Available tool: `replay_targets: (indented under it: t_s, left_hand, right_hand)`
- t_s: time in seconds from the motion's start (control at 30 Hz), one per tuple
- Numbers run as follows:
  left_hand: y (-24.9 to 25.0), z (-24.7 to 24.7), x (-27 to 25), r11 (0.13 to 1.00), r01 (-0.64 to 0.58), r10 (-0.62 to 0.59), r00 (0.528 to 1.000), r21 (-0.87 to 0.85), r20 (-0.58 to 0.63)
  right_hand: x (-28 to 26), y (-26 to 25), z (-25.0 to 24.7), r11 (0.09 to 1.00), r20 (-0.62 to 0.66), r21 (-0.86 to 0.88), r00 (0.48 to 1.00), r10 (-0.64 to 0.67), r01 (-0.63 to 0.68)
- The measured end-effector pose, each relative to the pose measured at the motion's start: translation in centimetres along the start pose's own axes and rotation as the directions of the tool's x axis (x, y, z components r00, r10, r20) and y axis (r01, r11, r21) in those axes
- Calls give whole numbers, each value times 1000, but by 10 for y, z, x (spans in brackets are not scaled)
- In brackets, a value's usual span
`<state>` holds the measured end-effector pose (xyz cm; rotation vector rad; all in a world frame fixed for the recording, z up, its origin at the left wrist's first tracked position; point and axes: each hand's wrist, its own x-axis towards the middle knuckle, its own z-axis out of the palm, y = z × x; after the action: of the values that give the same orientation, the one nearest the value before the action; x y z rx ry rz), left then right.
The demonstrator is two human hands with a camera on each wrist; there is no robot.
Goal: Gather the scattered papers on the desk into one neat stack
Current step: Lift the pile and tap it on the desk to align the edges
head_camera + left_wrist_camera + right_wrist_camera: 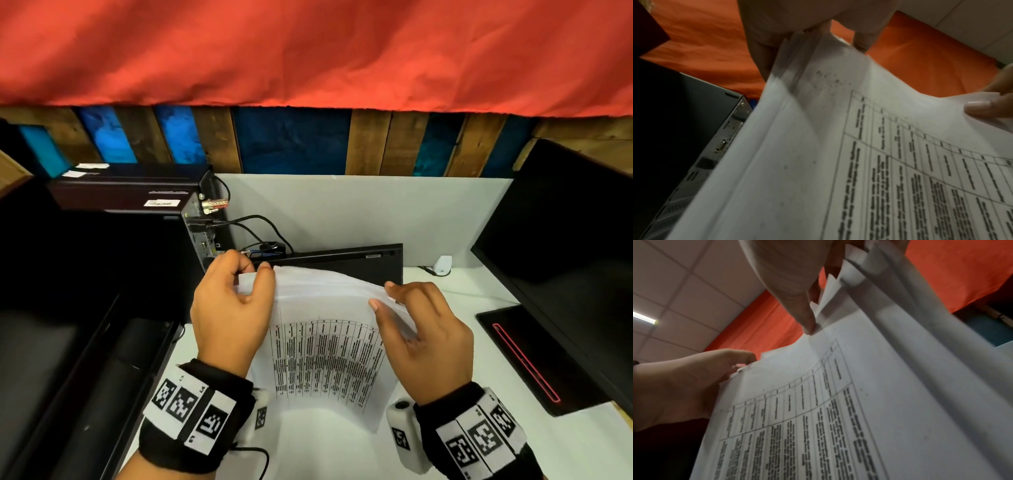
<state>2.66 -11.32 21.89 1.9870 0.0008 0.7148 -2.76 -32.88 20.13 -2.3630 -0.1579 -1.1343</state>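
Observation:
A bundle of white papers (325, 346) with a printed table on the top sheet stands tilted over the white desk (479, 346), its lower edge near the desk. My left hand (253, 270) pinches the top left corner between thumb and fingers. My right hand (383, 295) grips the top right edge, thumb on the front sheet. In the left wrist view the papers (838, 146) fan slightly under my left fingers (764, 53). In the right wrist view several uneven sheet corners of the papers (838, 402) show beside my right thumb (797, 296).
A black computer tower (120, 205) with cables (253, 226) stands at the left. A black flat device (342, 263) lies behind the papers. A dark monitor (565, 240) and its base (524, 356) fill the right. A small white device (442, 265) sits at the back.

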Motion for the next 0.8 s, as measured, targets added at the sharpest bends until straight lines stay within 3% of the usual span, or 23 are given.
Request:
replay_targets:
  t_s: [0.17,0.3,0.43,0.67,0.8]
  left_hand:
    - [12,1,-6,998,-10,10,1000,-63,-3]
    - [12,7,-7,997,30,-30,1000,68,8]
    - [2,4,-6,1000,16,-16,1000,0,17]
    - [17,12,-7,999,28,-27,999,24,-18]
    - [0,7,0,999,34,-34,999,-1,-17]
  right_hand:
    - [-1,-6,1,1000,-3,10,1000,-24,24]
    - [-4,-7,3,999,19,14,999,-35,34]
    - [-4,1,3,1000,-30,13,999,-12,12]
    - [-7,-4,5,992,-30,44,993,-114,115]
    - [-8,4,0,994,-22,85,998,-63,64]
